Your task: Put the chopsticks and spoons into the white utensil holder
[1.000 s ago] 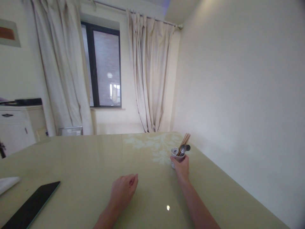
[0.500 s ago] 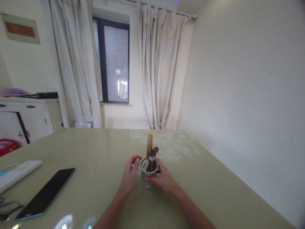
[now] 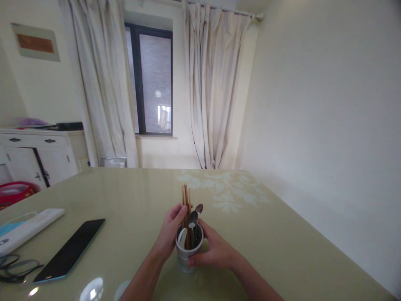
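Note:
A grey cup (image 3: 189,256) stands upright on the table in front of me, holding several wooden chopsticks (image 3: 186,194), metal spoons (image 3: 193,218) and a white spoon-like piece (image 3: 182,237). My right hand (image 3: 216,247) is wrapped round the cup's right side, its thumb across the front and fingers partly hidden behind. At the upper left of the cup, my left hand (image 3: 171,228) is closed round the chopsticks, thumb in front and a fingertip showing behind them. The chopsticks' lower ends are inside the cup.
To the left lie a black-screened tablet or phone (image 3: 70,250), a long white bar-shaped object (image 3: 34,230) and eyeglasses (image 3: 20,267). A shiny round white item (image 3: 92,290) is at the near edge. The green table (image 3: 131,196) runs along the right wall.
The cup and its contents have come nearer to me and slightly left, with my right hand on it. My left hand, beside the cup before, has taken hold of the chopsticks.

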The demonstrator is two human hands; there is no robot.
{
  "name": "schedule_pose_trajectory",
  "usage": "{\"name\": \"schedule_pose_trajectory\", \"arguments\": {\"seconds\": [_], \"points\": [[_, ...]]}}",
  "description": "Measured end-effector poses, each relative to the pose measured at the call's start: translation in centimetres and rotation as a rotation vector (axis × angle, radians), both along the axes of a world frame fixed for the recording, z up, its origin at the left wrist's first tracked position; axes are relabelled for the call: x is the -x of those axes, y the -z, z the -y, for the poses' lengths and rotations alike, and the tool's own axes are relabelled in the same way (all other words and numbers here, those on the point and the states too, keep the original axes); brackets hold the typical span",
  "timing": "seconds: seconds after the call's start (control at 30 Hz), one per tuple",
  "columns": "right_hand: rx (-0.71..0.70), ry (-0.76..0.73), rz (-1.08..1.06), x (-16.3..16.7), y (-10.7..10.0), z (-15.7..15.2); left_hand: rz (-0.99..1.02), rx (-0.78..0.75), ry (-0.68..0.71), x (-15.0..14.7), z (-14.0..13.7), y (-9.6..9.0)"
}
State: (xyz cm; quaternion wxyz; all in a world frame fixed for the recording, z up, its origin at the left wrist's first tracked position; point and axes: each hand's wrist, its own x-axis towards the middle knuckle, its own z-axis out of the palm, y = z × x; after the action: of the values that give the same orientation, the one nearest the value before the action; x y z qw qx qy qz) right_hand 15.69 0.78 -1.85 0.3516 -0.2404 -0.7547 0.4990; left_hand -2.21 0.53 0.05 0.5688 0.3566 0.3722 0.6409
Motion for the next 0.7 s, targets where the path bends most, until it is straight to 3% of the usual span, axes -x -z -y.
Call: {"name": "schedule_pose_trajectory", "arguments": {"seconds": [0.2, 0.7], "points": [[-0.006, -0.011, 0.014, 0.06, -0.07, 0.11, -0.017, -0.032, 0.088, 0.44, 0.39, -0.03], [-0.036, -0.007, -0.003, -0.13, -0.26, 0.2, -0.04, -0.002, 0.118, 0.73, 0.6, -0.17]]}}
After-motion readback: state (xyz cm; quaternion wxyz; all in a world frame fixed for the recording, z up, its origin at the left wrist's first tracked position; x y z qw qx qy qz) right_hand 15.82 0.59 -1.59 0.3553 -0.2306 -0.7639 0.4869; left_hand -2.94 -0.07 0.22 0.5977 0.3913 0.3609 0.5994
